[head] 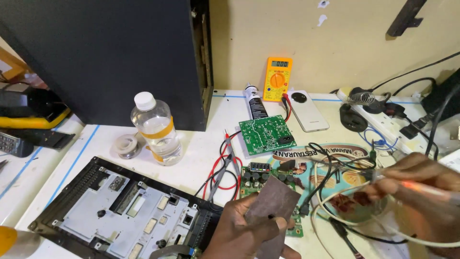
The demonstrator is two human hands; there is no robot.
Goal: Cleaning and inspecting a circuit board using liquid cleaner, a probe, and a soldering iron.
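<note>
My left hand (239, 230) grips a small brown circuit board (271, 204), holding it up over a green circuit board (258, 172) with black capacitors. My right hand (421, 189) holds a soldering iron (402, 181) with a translucent orange handle; its metal tip points left toward the brown board. A pale cord (335, 218) loops below the right hand.
A second green board (266, 134) lies behind, near a yellow multimeter (277, 78), a white phone (309, 110) and red and black probe leads (223, 163). A clear bottle (155, 128), solder spool (127, 145), grey metal chassis (124, 211), large black panel (105, 57) and power strip (383, 117) surround them.
</note>
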